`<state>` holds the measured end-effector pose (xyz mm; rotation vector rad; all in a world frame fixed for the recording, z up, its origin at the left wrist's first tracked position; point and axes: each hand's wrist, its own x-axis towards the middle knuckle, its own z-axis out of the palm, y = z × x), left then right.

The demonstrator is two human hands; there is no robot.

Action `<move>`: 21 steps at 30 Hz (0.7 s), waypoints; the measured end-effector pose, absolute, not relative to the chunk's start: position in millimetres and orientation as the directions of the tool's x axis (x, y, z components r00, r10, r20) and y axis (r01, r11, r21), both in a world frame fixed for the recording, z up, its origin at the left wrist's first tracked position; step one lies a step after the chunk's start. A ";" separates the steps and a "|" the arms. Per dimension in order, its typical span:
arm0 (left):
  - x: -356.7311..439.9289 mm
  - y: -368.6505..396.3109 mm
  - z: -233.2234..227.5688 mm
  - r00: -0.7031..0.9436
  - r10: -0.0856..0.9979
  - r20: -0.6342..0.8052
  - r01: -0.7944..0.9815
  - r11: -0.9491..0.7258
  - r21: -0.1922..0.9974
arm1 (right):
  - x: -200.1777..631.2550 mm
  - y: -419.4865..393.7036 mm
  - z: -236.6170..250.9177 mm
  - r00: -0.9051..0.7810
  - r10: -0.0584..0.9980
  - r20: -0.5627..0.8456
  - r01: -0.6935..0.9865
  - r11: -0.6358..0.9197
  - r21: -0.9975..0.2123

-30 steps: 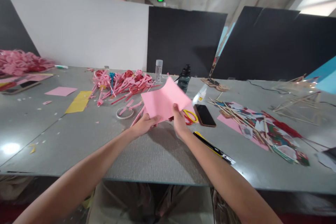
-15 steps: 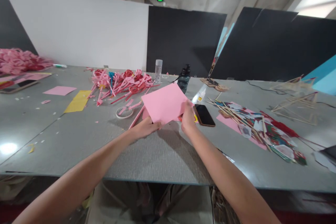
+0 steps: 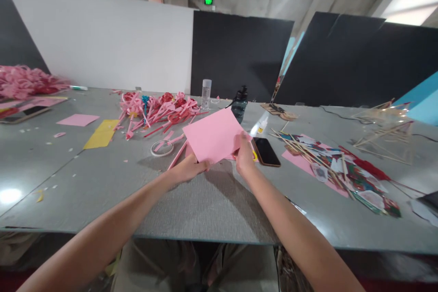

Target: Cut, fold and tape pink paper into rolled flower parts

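Between my two hands a pink sheet of paper [image 3: 215,136] is held up tilted above the grey table. My left hand [image 3: 190,167] pinches its lower left edge, thumb on top. At its right edge my right hand [image 3: 244,155] grips it, with the fingers mostly hidden. Behind and under the sheet, more pink paper and a bit of yellow show near my right hand. Left of the sheet lies a white roll of tape [image 3: 162,148]. A phone [image 3: 267,151] rests just right of my right hand.
Pink and red paper strips [image 3: 153,112] are heaped at the back. A yellow sheet [image 3: 101,134] lies left. Behind the held paper stand a dark bottle [image 3: 240,104] and a clear bottle [image 3: 205,94]. Sticks and cut pieces [image 3: 328,164] spread over the right side.
Both hands keep hold of the pink sheet in nearly the same place. The whole view has shifted slightly.
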<state>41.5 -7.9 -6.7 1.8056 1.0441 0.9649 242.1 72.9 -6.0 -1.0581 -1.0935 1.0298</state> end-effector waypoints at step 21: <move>41.7 -10.7 6.8 0.466 0.880 0.089 0.108 -0.157 0.982 | 244.2 73.1 -0.8 0.230 0.961 0.151 -0.217 0.202 -0.955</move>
